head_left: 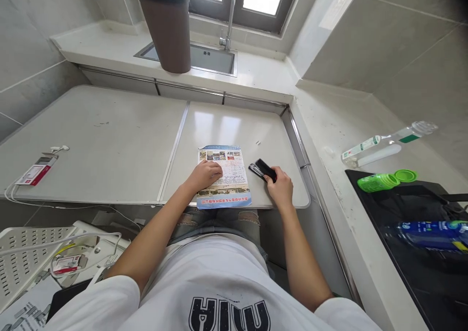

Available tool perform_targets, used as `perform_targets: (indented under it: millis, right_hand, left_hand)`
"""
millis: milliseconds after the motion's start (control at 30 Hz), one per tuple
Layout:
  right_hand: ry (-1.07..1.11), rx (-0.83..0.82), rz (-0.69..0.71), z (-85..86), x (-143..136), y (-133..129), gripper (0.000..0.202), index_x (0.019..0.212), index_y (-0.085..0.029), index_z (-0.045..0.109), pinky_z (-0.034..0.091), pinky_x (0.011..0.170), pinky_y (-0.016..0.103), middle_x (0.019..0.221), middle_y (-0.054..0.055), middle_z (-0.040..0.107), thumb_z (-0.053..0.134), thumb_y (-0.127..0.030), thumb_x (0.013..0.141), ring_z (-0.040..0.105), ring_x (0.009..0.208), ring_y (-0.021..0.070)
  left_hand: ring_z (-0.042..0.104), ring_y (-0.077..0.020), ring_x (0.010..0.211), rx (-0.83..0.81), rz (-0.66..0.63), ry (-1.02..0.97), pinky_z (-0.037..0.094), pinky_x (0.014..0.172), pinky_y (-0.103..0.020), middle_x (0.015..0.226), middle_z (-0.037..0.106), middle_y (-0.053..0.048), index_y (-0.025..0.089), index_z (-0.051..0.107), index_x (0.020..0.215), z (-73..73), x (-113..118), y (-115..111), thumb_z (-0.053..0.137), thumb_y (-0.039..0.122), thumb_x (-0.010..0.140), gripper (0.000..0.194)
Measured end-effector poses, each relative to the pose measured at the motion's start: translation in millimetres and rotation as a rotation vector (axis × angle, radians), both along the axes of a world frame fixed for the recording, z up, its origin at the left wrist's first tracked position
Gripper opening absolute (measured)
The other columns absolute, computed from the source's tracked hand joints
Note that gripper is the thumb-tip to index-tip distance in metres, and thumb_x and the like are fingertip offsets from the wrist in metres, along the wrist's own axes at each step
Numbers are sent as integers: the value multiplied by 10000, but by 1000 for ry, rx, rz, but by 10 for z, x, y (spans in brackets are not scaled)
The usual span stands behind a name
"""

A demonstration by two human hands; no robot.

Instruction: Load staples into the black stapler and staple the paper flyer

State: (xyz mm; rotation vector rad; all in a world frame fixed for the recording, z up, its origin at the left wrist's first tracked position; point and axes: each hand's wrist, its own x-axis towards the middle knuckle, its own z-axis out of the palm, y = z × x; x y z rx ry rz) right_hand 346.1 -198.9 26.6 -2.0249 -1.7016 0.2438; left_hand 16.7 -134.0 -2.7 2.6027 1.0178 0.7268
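Note:
A printed leaflet (230, 189) with small photos and blue borders lies on the white folding table at its front edge. My left hand (207, 174) rests on the leaflet's left side, fingers curled together and pressing it down; the fingertips are partly hidden. To the right of the paper, my right hand (281, 187) is closed around the near end of a black stapler (266, 168). The stapler's two parts are swung apart, with a metal strip along the left one. Two tiny pale pieces (258, 143), perhaps staples, lie beyond the stapler.
A brown bin (166, 33) stands by the sink (219, 60). At the table's left lies a red-white box (38, 169) with a white cable. The right counter holds a clear bottle (387, 143), a green container (378, 182) and a blue bottle (431, 234).

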Motion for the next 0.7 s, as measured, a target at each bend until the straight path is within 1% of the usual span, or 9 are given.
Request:
perform_targets:
  millis: [100, 167, 200, 267, 367, 467, 533, 600, 700]
  right_hand:
    - [77, 31, -165, 29, -21, 94, 361, 1241, -195, 666, 480, 862, 385, 1119, 159, 767, 559, -374, 946, 678, 986, 321]
    - [126, 62, -201, 106, -68, 175, 364, 1238, -194, 664, 483, 862, 384, 1109, 158, 771, 563, -393, 950, 682, 973, 320]
    - [143, 82, -194, 156, -118, 216, 359, 1236, -197, 663, 485, 865, 382, 1113, 152, 770, 573, -394, 949, 683, 975, 317]
    - [173, 110, -119, 252, -289, 294, 334, 1234, -207, 659, 489, 880, 369, 1135, 133, 767, 595, -372, 950, 686, 994, 299]
    - [189, 93, 73, 320, -709, 399, 294, 1246, -216, 648, 486, 935, 346, 1179, 109, 751, 588, -287, 967, 676, 1065, 265]
    - [140, 52, 195, 269, -1167, 488, 271, 1241, -205, 636, 482, 954, 335, 1176, 109, 737, 562, -205, 980, 657, 1107, 254]
    - [112, 16, 255, 206, -1390, 530, 259, 1233, -202, 628, 489, 945, 333, 1185, 112, 727, 559, -184, 983, 654, 1108, 249]
    - [86, 14, 295, 143, -1504, 553, 267, 1230, -204, 627, 492, 962, 339, 1192, 109, 722, 559, -159, 975, 646, 1128, 250]
    - [74, 55, 314, 63, -1468, 557, 292, 1237, -207, 632, 494, 997, 348, 1204, 106, 720, 549, -137, 966, 628, 1165, 259]
  left_hand:
    - [726, -214, 1025, -6, 1, 6, 463, 909, -377, 1084, 794, -64, 220, 771, 982, 0, -9, -2, 562, 308, 1053, 238]
    - [726, -209, 1008, -25, 5, 0, 466, 914, -381, 1069, 794, -59, 219, 760, 996, 4, -15, -3, 554, 311, 1059, 234]
    - [723, -208, 1008, -30, 2, -7, 467, 926, -386, 1074, 792, -60, 218, 753, 1010, 9, -17, -5, 548, 310, 1063, 232]
    - [702, -216, 1032, -20, 11, -35, 467, 960, -401, 1089, 780, -67, 215, 743, 1018, 27, -20, -12, 543, 317, 1068, 230]
    - [650, -239, 1084, 23, 81, -96, 474, 1003, -426, 1107, 750, -84, 213, 732, 1020, 67, -26, -26, 537, 326, 1071, 231]
    - [629, -245, 1063, 43, 181, -172, 498, 978, -432, 1081, 728, -85, 220, 717, 1037, 99, -37, -37, 523, 304, 1072, 214]
    - [626, -248, 1031, 48, 242, -221, 511, 964, -438, 1038, 717, -79, 228, 706, 1020, 105, -47, -36, 535, 306, 1066, 193]
    - [626, -252, 1008, 48, 282, -247, 525, 947, -441, 1004, 709, -74, 237, 701, 1001, 102, -57, -29, 547, 301, 1058, 176]
    - [633, -249, 1018, 37, 310, -270, 535, 946, -432, 1011, 700, -70, 242, 700, 992, 96, -64, -21, 560, 289, 1048, 158]
